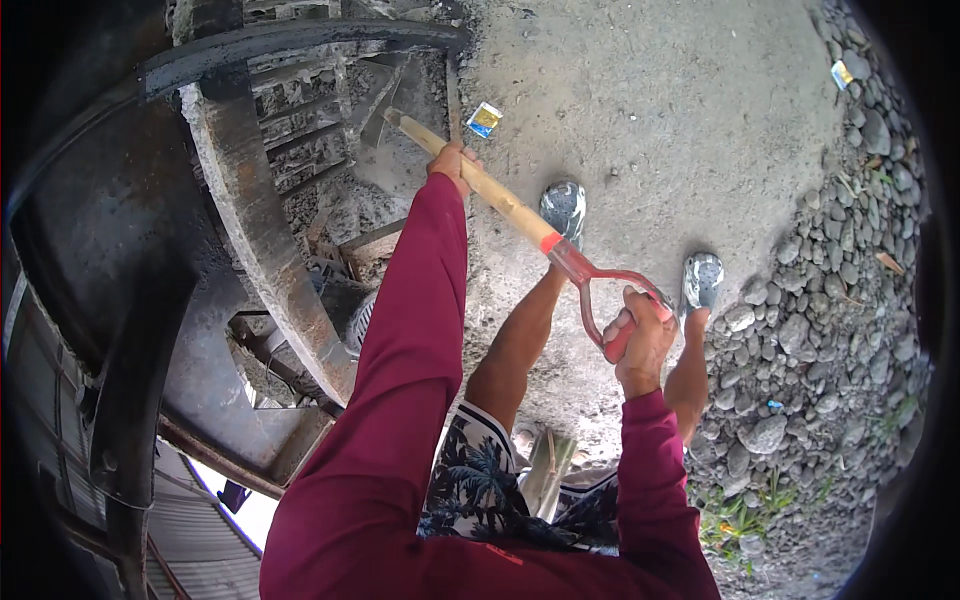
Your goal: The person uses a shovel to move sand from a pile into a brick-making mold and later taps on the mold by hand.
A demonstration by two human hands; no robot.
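Observation:
I hold a shovel (505, 203) slantwise in front of me, its wooden shaft running up and left from a red D-shaped handle. My right hand (645, 340) is closed round the red crossbar of that handle. Farther up, my left hand (455, 165) wraps the wooden shaft near its far end. Beyond it, the grey blade (378, 120) reaches in among the dark metal parts at upper left, where its outline is hard to make out. Both arms wear maroon sleeves.
A large rusty metal frame (260, 230) with curved bars and slats stands on the left. Grey stones (800, 350) pile along the right. A blue and yellow wrapper (484, 120) lies on the dusty ground (660, 110) near the shaft. My feet are in patterned clogs (563, 208).

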